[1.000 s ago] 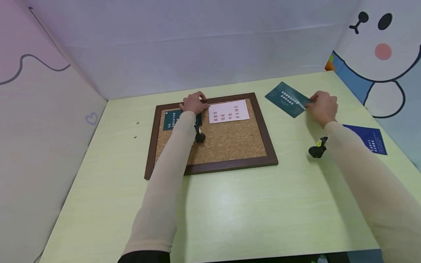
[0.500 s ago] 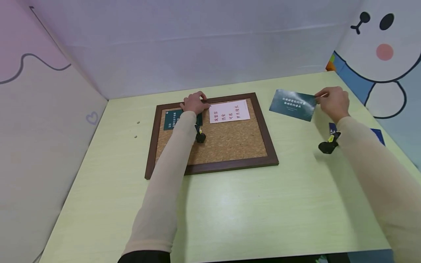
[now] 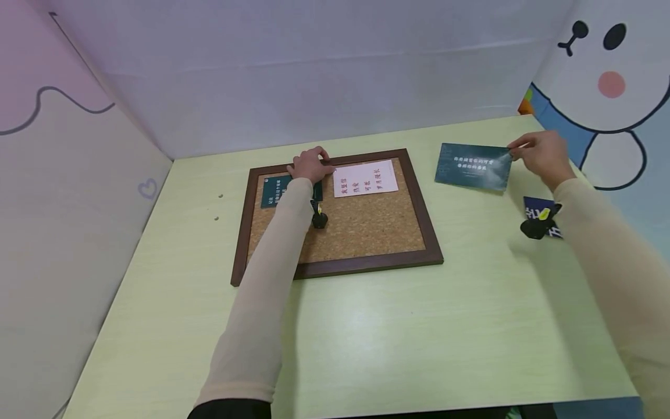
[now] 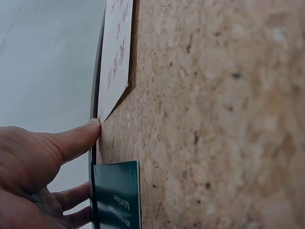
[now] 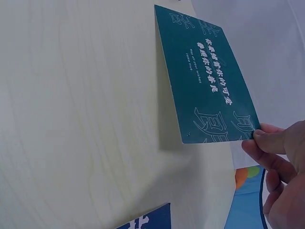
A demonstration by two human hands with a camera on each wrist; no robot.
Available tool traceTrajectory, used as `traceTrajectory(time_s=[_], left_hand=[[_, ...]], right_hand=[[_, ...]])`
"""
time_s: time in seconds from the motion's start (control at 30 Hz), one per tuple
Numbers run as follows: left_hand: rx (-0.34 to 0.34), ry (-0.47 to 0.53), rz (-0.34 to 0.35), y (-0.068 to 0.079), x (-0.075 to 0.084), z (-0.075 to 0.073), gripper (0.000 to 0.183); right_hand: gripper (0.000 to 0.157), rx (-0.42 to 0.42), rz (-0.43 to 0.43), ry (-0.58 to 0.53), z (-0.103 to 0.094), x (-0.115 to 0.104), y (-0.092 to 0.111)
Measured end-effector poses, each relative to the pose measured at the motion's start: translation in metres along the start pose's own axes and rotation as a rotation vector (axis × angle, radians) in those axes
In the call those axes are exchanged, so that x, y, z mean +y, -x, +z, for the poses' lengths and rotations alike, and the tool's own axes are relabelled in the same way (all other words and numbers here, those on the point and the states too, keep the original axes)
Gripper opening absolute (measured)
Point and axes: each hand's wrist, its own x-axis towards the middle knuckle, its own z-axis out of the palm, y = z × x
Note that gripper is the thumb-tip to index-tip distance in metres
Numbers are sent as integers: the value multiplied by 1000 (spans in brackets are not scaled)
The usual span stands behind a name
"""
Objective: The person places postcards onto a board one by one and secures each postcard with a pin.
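Observation:
My left hand rests at the far edge of a framed cork board. Its straight thumb touches the near corner of a white card with red writing. Two more fingers reach to the frame's outer side in the left wrist view. Below the thumb lies a dark green card on the cork, partly covered by the hand in the head view. Off to the right, my right hand pinches one corner of another green card between thumb and fingers. This card hangs above the table, casting a shadow.
A dark blue card lies on the table under the right wrist, mostly hidden by it. Two small bits sit on the pale table left of the board. Behind the table stands a white wall sheet.
My right hand has moved right and slightly away from me with the green card, which has turned from slanted to nearly level. The left hand stays where it was.

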Motion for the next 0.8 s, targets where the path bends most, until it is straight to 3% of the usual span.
traceTrajectory(time_s=[0.37, 0.57, 0.8], left_hand=[[13, -26, -4, -1, 0, 1, 27], [14, -13, 1, -1, 0, 1, 26], [10, -8, -5, -1, 1, 2, 26]], right_hand=[[38, 8, -31, -75, -1, -26, 3], [37, -26, -69, -122, 17, -50, 9], [32, -74, -145, -95, 44, -79, 20]])
